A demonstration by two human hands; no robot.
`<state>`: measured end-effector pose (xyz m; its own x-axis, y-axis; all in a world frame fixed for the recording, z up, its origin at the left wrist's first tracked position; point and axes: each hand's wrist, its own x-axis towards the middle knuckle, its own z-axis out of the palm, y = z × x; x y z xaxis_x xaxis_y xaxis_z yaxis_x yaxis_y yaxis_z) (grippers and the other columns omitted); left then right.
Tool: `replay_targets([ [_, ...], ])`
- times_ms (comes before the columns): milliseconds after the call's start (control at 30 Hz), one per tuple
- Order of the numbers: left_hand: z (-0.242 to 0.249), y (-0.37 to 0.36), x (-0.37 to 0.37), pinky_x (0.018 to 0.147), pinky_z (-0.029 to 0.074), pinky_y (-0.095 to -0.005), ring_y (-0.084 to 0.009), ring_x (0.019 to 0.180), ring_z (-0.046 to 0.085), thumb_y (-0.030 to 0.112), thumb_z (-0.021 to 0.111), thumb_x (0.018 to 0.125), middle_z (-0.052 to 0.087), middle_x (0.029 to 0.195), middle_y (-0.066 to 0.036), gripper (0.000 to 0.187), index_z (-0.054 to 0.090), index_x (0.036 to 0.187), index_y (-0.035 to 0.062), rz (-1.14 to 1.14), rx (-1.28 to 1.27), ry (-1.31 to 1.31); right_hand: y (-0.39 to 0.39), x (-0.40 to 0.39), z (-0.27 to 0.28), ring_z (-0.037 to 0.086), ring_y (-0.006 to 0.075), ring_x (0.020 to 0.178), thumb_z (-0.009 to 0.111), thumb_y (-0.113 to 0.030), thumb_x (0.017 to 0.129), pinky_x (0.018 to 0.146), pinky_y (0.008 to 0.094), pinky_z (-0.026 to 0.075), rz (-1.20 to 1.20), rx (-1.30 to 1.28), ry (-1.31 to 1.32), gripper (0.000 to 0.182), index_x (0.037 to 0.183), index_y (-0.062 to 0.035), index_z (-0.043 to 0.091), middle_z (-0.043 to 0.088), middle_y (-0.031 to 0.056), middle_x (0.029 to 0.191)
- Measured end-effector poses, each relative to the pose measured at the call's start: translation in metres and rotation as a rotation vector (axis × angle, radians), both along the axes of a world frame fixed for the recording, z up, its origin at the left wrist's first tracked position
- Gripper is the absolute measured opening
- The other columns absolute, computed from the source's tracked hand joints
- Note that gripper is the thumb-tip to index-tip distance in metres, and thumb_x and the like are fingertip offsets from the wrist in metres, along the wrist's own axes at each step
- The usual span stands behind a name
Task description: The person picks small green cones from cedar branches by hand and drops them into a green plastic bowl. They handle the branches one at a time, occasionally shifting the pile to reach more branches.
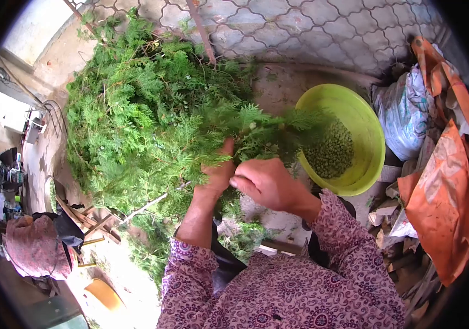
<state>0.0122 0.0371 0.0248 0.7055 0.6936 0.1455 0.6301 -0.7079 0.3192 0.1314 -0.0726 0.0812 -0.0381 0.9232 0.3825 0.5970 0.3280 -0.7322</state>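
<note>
My left hand (pixel 219 174) is wrapped round a leafy evergreen branch (pixel 251 118); its feathery sprays reach right, over the rim of the basin. Close beside it, my right hand (pixel 271 183) is closed with its fingers curled in and the thumb against them. What those fingers hold, if anything, is hidden. A large heap of green evergreen cuttings (pixel 135 104) lies beyond and to the left of my hands. On the right stands a yellow-green plastic basin (pixel 367 137) with many small green cones or seeds (pixel 333 151) in its bottom.
Wavy-patterned paving (pixel 322 33) lies at the back. A stuffed whitish sack (pixel 404 115) and an orange sheet (pixel 442 203) are on the right, above wood scraps (pixel 385 211). On the left are a cloth-draped seat (pixel 37 247) and a yellow-orange container (pixel 104 294).
</note>
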Motion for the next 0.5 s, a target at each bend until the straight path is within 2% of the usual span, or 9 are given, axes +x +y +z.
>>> replay_targets([
  [33, -0.001, 0.001, 0.001, 0.084, 0.042, -0.0429, -0.0362, 0.099, 0.053, 0.014, 0.057, 0.072, 0.056, 0.105, -0.023, 0.054, 0.043, 0.124, 0.0101, 0.067, -0.155, -0.018, -0.002, -0.002, 0.007, 0.057, 0.0204, 0.053, 0.058, -0.013, 0.079, 0.046, 0.0288, 0.043, 0.114, 0.008, 0.185, 0.010, 0.077, -0.0044, 0.053, 0.057, 0.0080, 0.067],
  [67, -0.001, 0.001, 0.000, 0.084, 0.042, -0.0429, -0.0362, 0.099, 0.053, 0.014, 0.057, 0.072, 0.056, 0.105, -0.023, 0.054, 0.043, 0.124, 0.0101, 0.067, -0.155, -0.017, -0.003, 0.000, 0.005, 0.057, 0.0204, 0.053, 0.058, -0.013, 0.079, 0.046, 0.0288, 0.043, 0.114, 0.008, 0.186, 0.010, 0.077, -0.0044, 0.053, 0.057, 0.0080, 0.067],
  [133, 0.003, 0.002, -0.002, 0.082, 0.041, -0.0458, -0.0392, 0.091, 0.055, 0.007, 0.056, 0.066, 0.058, 0.096, -0.022, 0.046, 0.050, 0.111, 0.0071, 0.095, -0.033, 0.113, -0.009, 0.008, -0.006, 0.058, 0.0131, 0.056, 0.053, -0.008, 0.081, 0.045, 0.0222, 0.040, 0.218, -0.674, 1.032, 0.005, 0.083, -0.0032, 0.054, 0.058, 0.0060, 0.071],
  [167, -0.003, 0.006, -0.006, 0.083, 0.041, -0.0458, -0.0394, 0.092, 0.055, 0.005, 0.056, 0.065, 0.059, 0.095, -0.022, 0.050, 0.048, 0.114, 0.0069, 0.064, 0.103, 0.052, -0.012, 0.011, -0.010, 0.058, 0.0093, 0.062, 0.053, -0.008, 0.081, 0.044, 0.0184, 0.038, 0.189, -0.702, 1.107, 0.008, 0.086, -0.0015, 0.053, 0.057, 0.0050, 0.076],
  [200, -0.001, 0.009, -0.008, 0.083, 0.041, -0.0458, -0.0394, 0.092, 0.055, 0.005, 0.056, 0.065, 0.059, 0.095, -0.022, 0.050, 0.048, 0.114, 0.0069, 0.064, 0.103, 0.053, -0.015, 0.012, -0.014, 0.058, 0.0093, 0.062, 0.053, -0.008, 0.081, 0.044, 0.0184, 0.038, 0.189, -0.701, 1.107, 0.008, 0.086, -0.0015, 0.053, 0.057, 0.0050, 0.076],
  [267, 0.005, 0.015, -0.011, 0.081, 0.043, -0.0451, -0.0400, 0.098, 0.053, 0.011, 0.057, 0.071, 0.054, 0.109, -0.023, 0.065, 0.032, 0.131, 0.0164, 0.173, -0.099, 0.198, -0.019, 0.014, -0.019, 0.058, 0.0093, 0.060, 0.056, -0.009, 0.080, 0.043, 0.0188, 0.039, 0.136, -0.712, 1.135, 0.013, 0.088, 0.0003, 0.053, 0.057, 0.0057, 0.079],
  [433, 0.011, 0.016, -0.009, 0.081, 0.043, -0.0448, -0.0404, 0.097, 0.053, 0.007, 0.057, 0.070, 0.054, 0.108, -0.023, 0.067, 0.031, 0.131, 0.0157, 0.270, -0.216, 0.227, -0.012, 0.024, -0.022, 0.055, 0.0079, 0.060, 0.059, -0.013, 0.080, 0.044, 0.0197, 0.039, -0.086, -0.581, 0.966, 0.017, 0.089, -0.0003, 0.052, 0.056, 0.0053, 0.080],
  [500, 0.004, 0.011, -0.010, 0.064, 0.044, -0.0455, -0.0376, 0.072, 0.059, 0.000, 0.056, 0.063, 0.060, 0.075, -0.021, 0.051, 0.045, 0.114, 0.0035, 0.176, 0.123, 0.030, -0.005, 0.023, -0.022, 0.052, 0.0074, 0.057, 0.060, -0.017, 0.082, 0.045, 0.0195, 0.038, -0.165, -0.496, 0.874, 0.021, 0.093, -0.0006, 0.051, 0.054, 0.0023, 0.073],
])
